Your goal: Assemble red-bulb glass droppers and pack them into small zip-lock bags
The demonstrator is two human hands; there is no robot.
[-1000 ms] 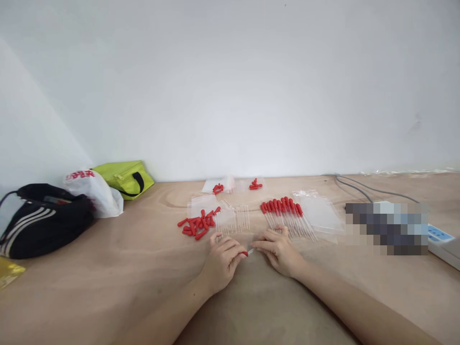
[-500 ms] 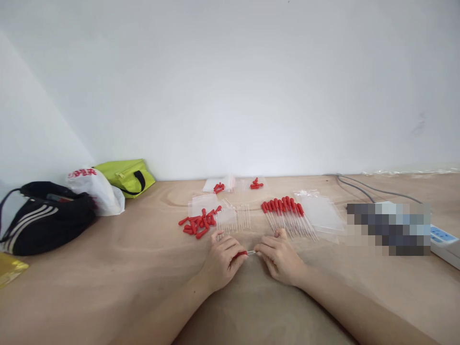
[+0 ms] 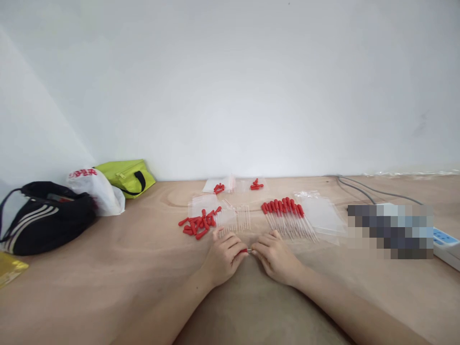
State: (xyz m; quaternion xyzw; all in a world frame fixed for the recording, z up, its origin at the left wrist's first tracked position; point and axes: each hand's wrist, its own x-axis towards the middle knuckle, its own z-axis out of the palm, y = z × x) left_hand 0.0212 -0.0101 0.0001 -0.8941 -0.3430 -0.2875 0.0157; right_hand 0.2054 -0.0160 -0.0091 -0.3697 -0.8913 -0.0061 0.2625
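My left hand (image 3: 223,258) is closed around a red rubber dropper bulb (image 3: 245,250), whose open end shows at the fingertips. My right hand (image 3: 277,258) pinches a thin clear glass dropper tube (image 3: 250,250), mostly hidden by its fingers. Tube and bulb are in line and meet between the two hands; how deep the tube sits inside I cannot tell. Beyond my left hand lies a pile of loose red bulbs (image 3: 200,222), beside a row of bare glass tubes (image 3: 243,217). Several droppers with red bulbs fitted (image 3: 285,211) lie side by side beyond my right hand.
Clear plastic bags (image 3: 323,213) lie right of the droppers. Small bags with red bulbs (image 3: 256,184) sit near the wall. A black bag (image 3: 53,220), white plastic bag (image 3: 97,191) and lime-green bag (image 3: 124,175) stand left. A power strip (image 3: 445,242) and grey cable (image 3: 381,191) are right.
My right hand has shifted slightly left, toward my left hand. Less of the glass tube shows between my fingers. The piles and rows on the table look the same.
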